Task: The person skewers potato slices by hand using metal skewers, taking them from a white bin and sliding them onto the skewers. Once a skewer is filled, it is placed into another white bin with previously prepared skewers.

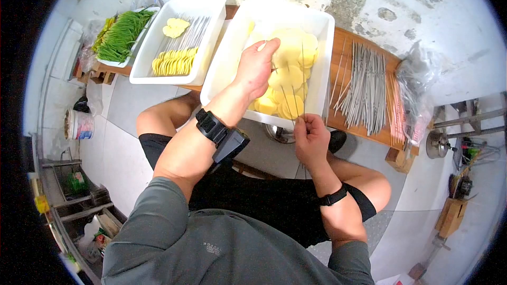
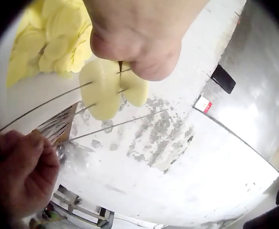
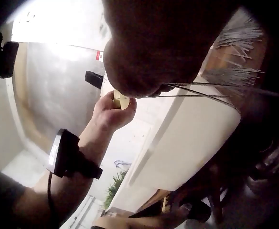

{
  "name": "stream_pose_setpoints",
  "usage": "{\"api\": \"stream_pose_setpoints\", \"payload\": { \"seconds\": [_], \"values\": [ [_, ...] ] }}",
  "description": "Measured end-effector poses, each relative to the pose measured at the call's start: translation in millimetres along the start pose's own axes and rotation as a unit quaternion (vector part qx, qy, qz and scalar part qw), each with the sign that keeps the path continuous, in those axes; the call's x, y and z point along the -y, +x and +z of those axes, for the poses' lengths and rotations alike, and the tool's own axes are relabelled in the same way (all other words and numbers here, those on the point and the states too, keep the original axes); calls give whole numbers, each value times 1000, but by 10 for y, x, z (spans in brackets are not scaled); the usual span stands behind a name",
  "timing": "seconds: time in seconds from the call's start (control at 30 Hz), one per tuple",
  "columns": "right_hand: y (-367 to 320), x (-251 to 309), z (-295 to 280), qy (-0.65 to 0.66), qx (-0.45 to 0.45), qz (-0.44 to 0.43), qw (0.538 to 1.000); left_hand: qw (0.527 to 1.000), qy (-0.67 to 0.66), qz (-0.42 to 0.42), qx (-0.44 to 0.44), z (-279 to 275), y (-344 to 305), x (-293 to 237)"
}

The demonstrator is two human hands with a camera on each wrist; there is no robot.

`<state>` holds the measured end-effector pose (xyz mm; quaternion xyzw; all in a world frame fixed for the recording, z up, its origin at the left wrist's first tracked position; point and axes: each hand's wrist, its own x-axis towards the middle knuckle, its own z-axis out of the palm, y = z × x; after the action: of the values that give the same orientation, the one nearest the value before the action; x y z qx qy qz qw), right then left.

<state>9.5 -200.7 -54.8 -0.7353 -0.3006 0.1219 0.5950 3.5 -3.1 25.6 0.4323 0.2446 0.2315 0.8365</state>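
My left hand [image 1: 257,68] is over the large white tub [image 1: 217,80], pinching thin yellow potato slices [image 2: 101,90]. Two of these show below its fingers in the left wrist view, with metal skewers [image 2: 44,107] running into them. At the tub's near edge, my right hand [image 1: 312,138] grips the skewers' lower ends between thumb and curled fingers. One more skewer [image 2: 115,126] in that grip points past the slices, bare along its visible length. Beneath the left hand lies a heap of loose potato slices [image 1: 289,76] inside the tub.
Left of the tub, a second white tub [image 1: 138,68] holds skewered slices [image 1: 175,62] in a row. A tray of green vegetables [image 1: 124,37] stands beyond it. Many metal skewers [image 1: 364,87] lie on the wooden bench [image 1: 340,63] at the right, near a plastic bag [image 1: 422,82].
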Motion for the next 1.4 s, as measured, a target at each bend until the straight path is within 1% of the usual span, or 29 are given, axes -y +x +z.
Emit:
{"api": "stream_pose_setpoints", "payload": {
  "seconds": [0.03, 0.07, 0.13, 0.2, 0.27, 0.33, 0.4, 0.47, 0.53, 0.6, 0.67, 0.73, 0.8, 0.87, 0.93, 1.0, 1.03, 1.07, 1.1, 1.13, 1.17, 1.2, 1.27, 1.33, 1.37, 1.4],
  "values": [
    [0, 7, 3, -17, -8, -22, 1000, 1000, -1, 0, 0, -9, 6, 19],
    [-7, -18, 15, -18, -7, -22, 1000, 1000, 3, 2, -2, -24, 14, 45],
    [-14, -74, 41, 14, -5, 7, 1000, 1000, 7, 5, -5, -11, -3, 28],
    [-10, -51, 34, 15, -6, 7, 1000, 1000, 11, -2, -27, 14, -25, -17],
    [2, 2, 21, 17, -7, 6, 1000, 1000, 10, 2, -24, 17, -17, -27],
    [2, 45, 11, -22, -12, -23, 999, 1000, 10, 6, -22, 11, -19, -32],
    [7, -8, 23, -16, -13, -33, 999, 999, 11, 4, -44, 24, -16, -19],
    [5, -28, 26, -11, -14, -40, 999, 999, 7, -1, -42, 17, -17, -5],
    [14, -9, 28, -24, -10, -21, 999, 999, 3, -5, -40, -7, -18, 10],
    [37, 56, 19, -19, -5, -13, 1000, 999, 36, -11, -23, -33, -10, 35],
    [59, 72, 25, -14, 0, -6, 1000, 998, 48, -24, -27, -20, -36, 70],
    [88, 59, 32, 6, -14, 23, 1000, 997, 60, -37, -30, -2, -72, 118],
    [128, 61, 37, 8, -17, 31, 999, 997, 53, -59, -10, 5, -86, 162],
    [126, 68, 46, 11, -17, 41, 999, 996, 63, -58, -14, 9, -116, 192],
    [146, 69, 36, 84, 3, 98, 992, 996, 75, -55, -17, 26, -109, 205],
    [154, 163, 24, 96, 5, 108, 989, 998, 26, -62, -15, 31, -107, 208],
    [158, 204, 31, 110, 8, 118, 987, 998, 26, -61, -16, 36, -132, 214],
    [156, 184, 36, 112, 10, 116, 987, 998, 28, -57, -4, 45, -180, 225],
    [163, 146, 39, 148, 1, 125, 981, 998, 33, -50, 5, 46, -216, 213],
    [176, 133, 62, 186, -5, 134, 973, 997, 46, -55, 35, -31, -208, 277],
    [187, 153, 54, 153, -6, 134, 979, 996, 55, -48, 43, -80, -233, 352],
    [185, 39, 69, 139, -8, 124, 983, 996, 65, -40, 51, -119, -264, 392],
    [192, 218, 14, 181, 44, 187, 965, 989, 145, -1, 42, -204, -313, 360],
    [205, 284, 22, 184, 33, 193, 963, 989, 149, 12, 15, -315, -264, 210],
    [202, 215, 15, 167, 25, 168, 971, 984, 176, 7, 0, -389, -228, 58],
    [214, 204, -11, 169, 27, 179, 969, 979, 202, 2, -14, -473, -165, -105]
  ]
}}
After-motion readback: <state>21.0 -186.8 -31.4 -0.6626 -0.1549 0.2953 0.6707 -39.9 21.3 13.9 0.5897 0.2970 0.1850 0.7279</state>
